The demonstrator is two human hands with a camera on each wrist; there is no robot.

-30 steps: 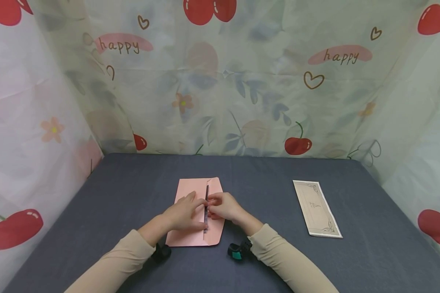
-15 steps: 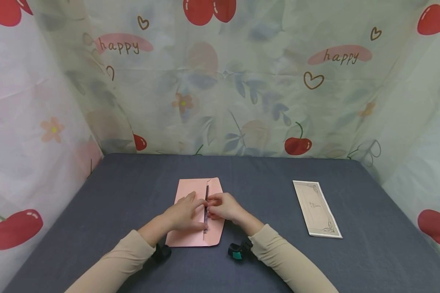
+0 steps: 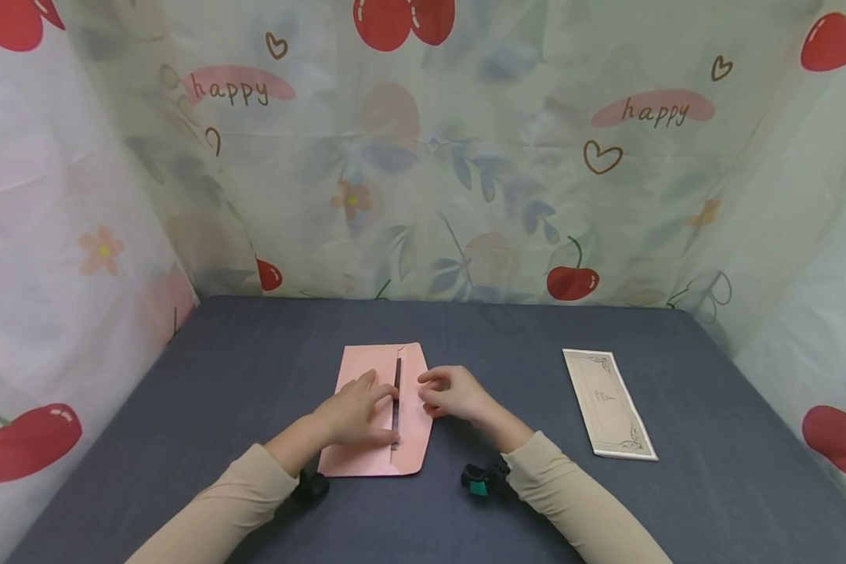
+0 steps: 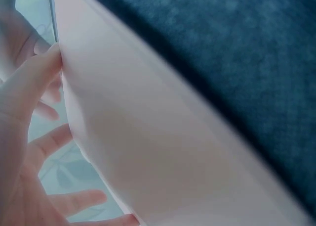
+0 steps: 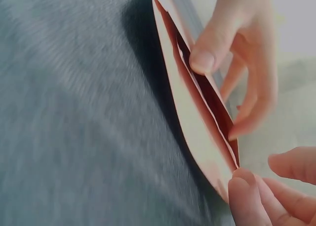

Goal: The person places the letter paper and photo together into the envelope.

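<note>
A pink envelope (image 3: 366, 359) lies on the dark table, its flap (image 3: 414, 446) spread to the right. Along its mouth runs a dark slit (image 3: 398, 372), which gapes in the right wrist view. My left hand (image 3: 348, 411) rests on the envelope with thumb and fingers spread along the mouth's edge. In the left wrist view, the left hand's (image 4: 29, 132) fingers stand apart, some tips against the pink paper. My right hand (image 3: 458, 394) is at the flap's outer edge, a gap between thumb and index finger; whether it touches the flap I cannot tell.
To the right on the dark tablecloth (image 3: 507, 337) lies a cream card (image 3: 609, 403) with ornamental corners. A patterned curtain (image 3: 430, 196) with cherries and flowers encloses the back and sides. A dark device with a teal patch (image 3: 478, 487) is at my right wrist.
My right hand has moved right, from the slit to the flap's outer edge, and its thumb and finger have parted. The left hand and the envelope stay in place.
</note>
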